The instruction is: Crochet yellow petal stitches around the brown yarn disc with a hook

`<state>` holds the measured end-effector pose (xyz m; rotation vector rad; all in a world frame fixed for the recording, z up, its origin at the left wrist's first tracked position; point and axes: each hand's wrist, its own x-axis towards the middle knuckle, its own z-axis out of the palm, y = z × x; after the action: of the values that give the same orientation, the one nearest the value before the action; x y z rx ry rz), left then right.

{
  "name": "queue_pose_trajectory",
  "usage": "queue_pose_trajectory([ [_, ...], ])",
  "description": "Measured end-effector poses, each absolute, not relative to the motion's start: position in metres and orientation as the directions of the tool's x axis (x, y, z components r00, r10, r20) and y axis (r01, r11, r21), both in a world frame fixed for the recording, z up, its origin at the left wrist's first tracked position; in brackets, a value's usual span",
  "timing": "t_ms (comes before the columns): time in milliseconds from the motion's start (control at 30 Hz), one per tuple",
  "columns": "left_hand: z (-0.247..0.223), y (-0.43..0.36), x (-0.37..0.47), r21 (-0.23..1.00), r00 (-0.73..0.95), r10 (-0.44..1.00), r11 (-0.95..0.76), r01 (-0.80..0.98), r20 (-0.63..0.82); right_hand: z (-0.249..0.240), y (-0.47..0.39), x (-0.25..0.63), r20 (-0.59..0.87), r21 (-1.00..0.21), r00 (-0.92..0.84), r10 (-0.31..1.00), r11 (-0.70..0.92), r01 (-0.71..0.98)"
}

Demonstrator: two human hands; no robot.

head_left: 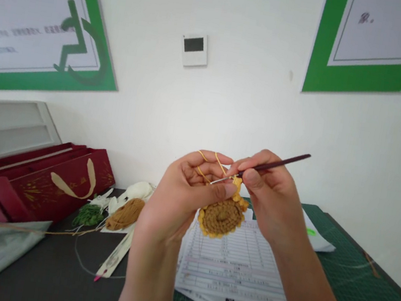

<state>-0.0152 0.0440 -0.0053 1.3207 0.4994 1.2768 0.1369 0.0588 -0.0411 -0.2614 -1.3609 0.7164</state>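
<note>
Between thumb and fingers, my left hand (pixel 183 188) pinches the top edge of a round crochet piece (pixel 221 217), brown in the middle with a yellow scalloped rim. Yellow yarn (pixel 204 156) loops over the raised fingers of that hand. A crochet hook (pixel 277 163) with a dark handle is gripped like a pen in my right hand (pixel 272 196). Its thin metal shaft points left, across the yellow stitches at the top of the piece. Whether the tip has yarn caught on it is too small to tell. Both hands are raised above the table, close together.
Printed sheets (pixel 235 271) lie under the hands on a green cutting mat (pixel 360 295). To the left are a brown yarn ball (pixel 126 215), green yarn (pixel 88 215), white yarn (pixel 137 192) and a dark red gift bag (pixel 41 182). A white wall (pixel 230 104) stands behind.
</note>
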Motion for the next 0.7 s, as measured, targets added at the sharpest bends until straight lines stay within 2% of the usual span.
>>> queue_pose_trajectory([
  [100,-0.0056,0.0450,-0.0130,0.892,0.266,0.882,-0.287,-0.348,0.388,-0.0414,0.0615,0.1359,0.747,-0.620,0.044,0.663,0.719,-0.314],
  [233,-0.0058,0.0442,-0.0128,0.880,0.258,0.870,-0.319,-0.353,0.420,-0.0408,0.0599,0.1355,0.766,-0.588,0.039,0.642,0.723,-0.363],
  [400,-0.0060,0.0460,-0.0134,0.887,0.265,0.881,-0.285,-0.365,0.392,-0.0403,0.0579,0.1368,0.772,-0.565,0.006,0.636,0.690,-0.453],
  [700,-0.0071,0.0486,-0.0124,0.885,0.307,0.867,-0.266,-0.383,0.393,-0.0393,0.0575,0.1370,0.758,-0.570,0.009,0.652,0.670,-0.475],
])
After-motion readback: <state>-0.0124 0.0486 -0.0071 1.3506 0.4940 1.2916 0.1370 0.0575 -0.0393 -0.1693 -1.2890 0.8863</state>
